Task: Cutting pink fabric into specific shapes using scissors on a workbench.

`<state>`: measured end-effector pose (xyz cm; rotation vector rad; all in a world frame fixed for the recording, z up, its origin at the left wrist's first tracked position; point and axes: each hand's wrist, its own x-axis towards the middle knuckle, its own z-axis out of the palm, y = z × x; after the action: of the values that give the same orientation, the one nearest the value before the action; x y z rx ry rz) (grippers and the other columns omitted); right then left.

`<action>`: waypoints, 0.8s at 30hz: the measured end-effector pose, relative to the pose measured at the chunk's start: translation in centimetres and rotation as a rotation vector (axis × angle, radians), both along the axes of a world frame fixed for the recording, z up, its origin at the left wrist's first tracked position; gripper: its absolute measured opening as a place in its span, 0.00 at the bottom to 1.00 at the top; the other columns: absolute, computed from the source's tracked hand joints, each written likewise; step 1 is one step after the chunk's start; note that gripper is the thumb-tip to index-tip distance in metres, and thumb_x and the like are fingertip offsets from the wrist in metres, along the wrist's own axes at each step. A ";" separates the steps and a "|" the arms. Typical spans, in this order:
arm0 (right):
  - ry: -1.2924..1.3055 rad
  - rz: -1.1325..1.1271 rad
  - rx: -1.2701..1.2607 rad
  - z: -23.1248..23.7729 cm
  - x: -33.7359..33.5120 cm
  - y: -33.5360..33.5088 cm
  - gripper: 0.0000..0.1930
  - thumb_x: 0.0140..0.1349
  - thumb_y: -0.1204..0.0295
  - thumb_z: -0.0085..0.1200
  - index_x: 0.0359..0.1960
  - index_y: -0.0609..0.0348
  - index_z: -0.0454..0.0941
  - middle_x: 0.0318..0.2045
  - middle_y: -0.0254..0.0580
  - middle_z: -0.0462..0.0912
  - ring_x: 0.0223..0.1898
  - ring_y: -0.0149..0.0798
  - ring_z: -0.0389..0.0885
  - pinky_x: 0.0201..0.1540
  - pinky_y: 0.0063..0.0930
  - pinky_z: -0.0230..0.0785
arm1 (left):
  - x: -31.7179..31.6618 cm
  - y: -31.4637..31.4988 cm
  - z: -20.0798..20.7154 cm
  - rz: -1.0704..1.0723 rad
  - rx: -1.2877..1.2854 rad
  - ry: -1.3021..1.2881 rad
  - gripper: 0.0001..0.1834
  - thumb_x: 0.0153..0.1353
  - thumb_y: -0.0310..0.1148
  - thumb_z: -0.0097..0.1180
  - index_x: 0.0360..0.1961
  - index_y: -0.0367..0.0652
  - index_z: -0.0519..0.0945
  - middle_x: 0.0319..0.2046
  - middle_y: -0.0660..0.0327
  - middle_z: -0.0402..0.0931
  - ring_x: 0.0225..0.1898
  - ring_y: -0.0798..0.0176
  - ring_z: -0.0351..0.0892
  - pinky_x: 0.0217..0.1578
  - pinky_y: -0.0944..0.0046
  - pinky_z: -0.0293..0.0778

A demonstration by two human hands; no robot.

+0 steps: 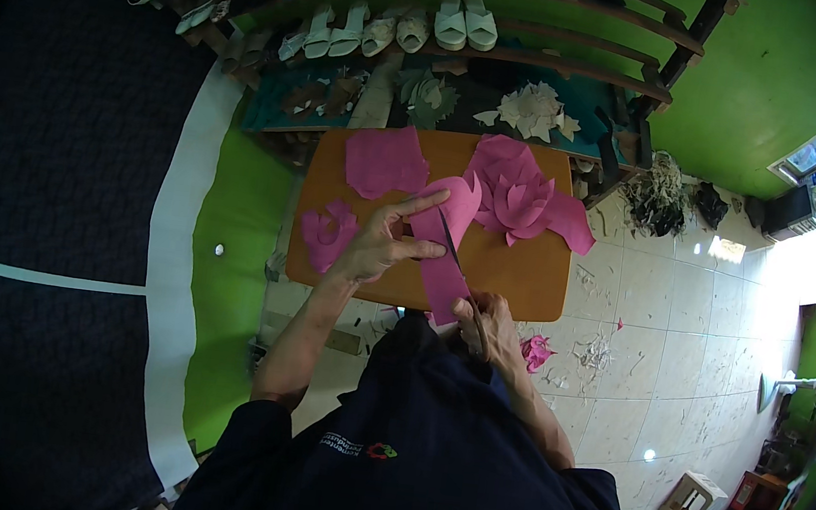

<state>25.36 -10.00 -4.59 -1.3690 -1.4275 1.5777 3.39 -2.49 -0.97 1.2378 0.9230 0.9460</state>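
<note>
My left hand (389, 243) grips a curled strip of pink sheet material (442, 284), fingers on one side of it. My right hand (486, 324) is closed around the handles of a pair of scissors (452, 242), whose dark blades lie along the pink strip near my left fingertips. Both hands are over the near edge of an orange-brown table (515, 285). Beyond them on the tabletop lie a flat pink piece (385, 162) at the far left, a pink cut-out with a curved notch (329, 234) at the left, and a pile of pink pointed pieces (518, 202) at the right.
Shelves with several pairs of shoes and sandals (465, 22) stand behind the table. Beneath them are stacks of cream (533, 111) and green cut pieces (428, 98). Pale scraps (593, 352) and a pink scrap bundle (537, 352) litter the tiled floor at the right.
</note>
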 end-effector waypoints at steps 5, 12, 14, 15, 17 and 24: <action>-0.024 -0.009 -0.016 -0.1 0.5 -0.1 0.34 0.55 0.38 0.60 0.27 0.67 0.79 0.14 0.34 0.71 0.15 0.29 0.68 0.20 0.30 0.59 | -0.9 1.1 0.3 0.010 -0.093 -0.111 0.32 0.53 0.20 0.67 0.62 0.41 0.75 0.56 0.59 0.78 0.48 0.68 0.81 0.52 0.68 0.78; 0.068 0.150 -0.070 1.3 1.3 -0.1 0.36 0.57 0.37 0.58 0.30 0.68 0.80 0.15 0.34 0.71 0.14 0.28 0.69 0.16 0.26 0.60 | -2.7 4.5 2.5 -0.424 -0.044 0.184 0.34 0.53 0.18 0.65 0.64 0.44 0.74 0.51 0.60 0.81 0.45 0.71 0.82 0.48 0.68 0.78; 0.087 0.140 -0.098 1.1 1.3 -0.1 0.37 0.59 0.35 0.54 0.30 0.68 0.79 0.14 0.34 0.71 0.14 0.29 0.72 0.16 0.26 0.63 | -2.3 4.8 2.7 -0.489 -0.104 0.229 0.36 0.53 0.18 0.65 0.65 0.45 0.73 0.56 0.58 0.78 0.45 0.70 0.82 0.50 0.67 0.78; 0.089 0.143 -0.098 1.0 1.4 0.0 0.37 0.59 0.35 0.54 0.30 0.68 0.79 0.14 0.34 0.71 0.14 0.29 0.72 0.16 0.26 0.63 | -2.1 4.7 2.8 -0.487 -0.104 0.232 0.36 0.53 0.18 0.65 0.65 0.45 0.73 0.56 0.58 0.78 0.45 0.70 0.82 0.50 0.67 0.78; 0.095 0.174 -0.049 0.6 1.3 0.2 0.38 0.60 0.34 0.51 0.31 0.68 0.77 0.14 0.34 0.71 0.14 0.31 0.73 0.16 0.26 0.64 | -1.4 4.3 3.5 -0.488 -0.135 0.252 0.38 0.48 0.19 0.69 0.64 0.46 0.75 0.66 0.58 0.69 0.68 0.63 0.63 0.67 0.61 0.62; 0.034 0.143 0.034 -0.8 1.5 0.3 0.38 0.62 0.35 0.49 0.32 0.67 0.77 0.13 0.35 0.71 0.14 0.31 0.74 0.16 0.27 0.65 | -0.8 4.1 3.1 -0.475 -0.038 0.251 0.39 0.47 0.22 0.72 0.64 0.47 0.75 0.66 0.60 0.69 0.72 0.61 0.58 0.72 0.58 0.48</action>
<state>26.82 -9.68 -5.37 -1.2381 -1.5538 1.6505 2.57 1.63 2.16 1.4798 0.7820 0.4026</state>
